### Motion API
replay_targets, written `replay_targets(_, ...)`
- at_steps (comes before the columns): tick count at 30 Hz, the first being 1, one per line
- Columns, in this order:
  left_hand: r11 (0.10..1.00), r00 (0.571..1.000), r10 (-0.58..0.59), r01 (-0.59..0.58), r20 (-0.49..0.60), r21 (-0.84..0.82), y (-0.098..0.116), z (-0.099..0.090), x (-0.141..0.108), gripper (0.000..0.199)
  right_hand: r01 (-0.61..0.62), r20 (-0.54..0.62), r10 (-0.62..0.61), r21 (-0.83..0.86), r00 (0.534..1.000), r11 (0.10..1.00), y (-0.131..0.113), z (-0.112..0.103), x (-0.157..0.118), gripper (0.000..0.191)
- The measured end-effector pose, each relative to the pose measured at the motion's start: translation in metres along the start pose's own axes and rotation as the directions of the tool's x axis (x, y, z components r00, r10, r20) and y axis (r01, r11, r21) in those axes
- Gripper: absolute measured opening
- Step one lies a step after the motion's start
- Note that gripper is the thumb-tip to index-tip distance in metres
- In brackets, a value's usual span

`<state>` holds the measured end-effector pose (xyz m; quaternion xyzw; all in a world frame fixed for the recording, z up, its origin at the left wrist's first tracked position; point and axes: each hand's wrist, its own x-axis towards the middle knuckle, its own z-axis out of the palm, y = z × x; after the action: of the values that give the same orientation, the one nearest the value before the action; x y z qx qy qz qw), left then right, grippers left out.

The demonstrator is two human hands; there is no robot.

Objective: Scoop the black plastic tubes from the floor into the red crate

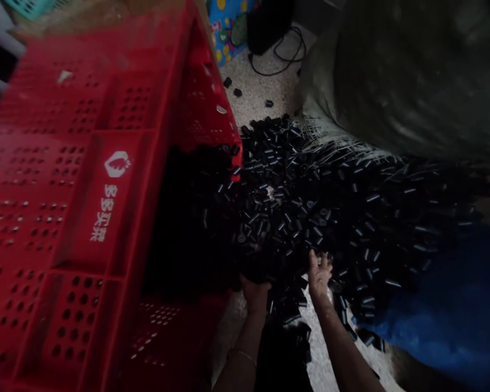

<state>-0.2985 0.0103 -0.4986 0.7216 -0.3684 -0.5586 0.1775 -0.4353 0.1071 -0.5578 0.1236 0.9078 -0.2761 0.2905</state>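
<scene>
Hands (288,283) in black tubes (310,201); crate (106,190) (red) tipped.

Head camera — looking steeply down, close over the floor (265,92).

Both bare forearms come up from the bottom edge at about 6 o'clock, side by side and a little apart. The left hand (255,291) sits at the end of a forearm rising toward 12 o'clock, a thin bangle round the wrist; its fingers are lost in the dark, so their spread cannot be told. The right hand (319,276) angles toward 11 o'clock, palm turned up and leftward, fingers (312,260) loosely spread and slightly curled, holding nothing.
</scene>
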Motion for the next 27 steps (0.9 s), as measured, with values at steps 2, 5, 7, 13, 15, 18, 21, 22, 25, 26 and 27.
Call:
replay_targets(2,0.995,0.997,0.064,-0.06,0.048,-0.085,0.008,-0.001,0.005,0.081,0.09,-0.054,-0.091,-0.01,0.994,0.996,-0.014,0.004,0.019,0.089)
replay_targets(5,0.955,0.99,0.031,0.012,0.14,-0.295,0.016,-0.004,0.011,0.081,0.288,-0.03,-0.289,-0.014,0.957,0.957,-0.032,0.011,0.039,0.083)
replay_targets(7,0.927,0.988,-0.052,0.103,0.149,-0.36,0.017,-0.005,0.016,0.082,0.405,0.015,-0.405,0.02,0.914,0.914,-0.045,0.017,0.041,0.074)
replay_targets(13,0.823,0.966,-0.07,0.196,0.247,-0.533,0.02,-0.007,0.042,0.055,0.205,0.331,-0.479,0.607,0.813,0.768,-0.106,0.058,0.009,0.06)
replay_targets(15,0.762,0.945,-0.11,0.278,0.307,-0.585,0.028,-0.003,0.052,0.043,0.013,0.415,-0.462,0.733,0.784,0.681,-0.13,0.076,-0.001,0.06)
replay_targets(18,0.701,0.935,-0.168,0.336,0.313,-0.629,0.057,0.008,0.064,0.022,-0.088,0.438,-0.448,0.784,0.779,0.614,-0.165,0.095,-0.009,0.062)
replay_targets(21,0.744,0.969,-0.051,0.198,0.242,-0.638,0.106,0.011,0.067,0.024,-0.082,0.478,-0.458,0.754,0.749,0.652,-0.202,0.103,-0.025,0.063)
replay_targets(22,0.754,0.975,0.065,0.091,0.211,-0.651,0.126,0.007,0.067,0.03,-0.08,0.498,-0.468,0.742,0.73,0.666,-0.216,0.105,-0.035,0.062)
replay_targets(25,0.711,0.917,0.397,-0.273,0.049,-0.649,0.182,-0.015,0.069,0.04,-0.018,0.541,-0.557,0.727,0.63,0.686,-0.259,0.109,-0.08,0.058)
replay_targets(26,0.708,0.876,0.482,-0.384,0.009,-0.593,0.198,-0.023,0.069,0.036,0.02,0.563,-0.593,0.715,0.576,0.699,-0.272,0.109,-0.095,0.059)
replay_targets(27,0.717,0.832,0.552,-0.502,-0.044,-0.484,0.209,-0.031,0.069,0.038,0.058,0.596,-0.622,0.697,0.508,0.715,-0.283,0.108,-0.108,0.063)
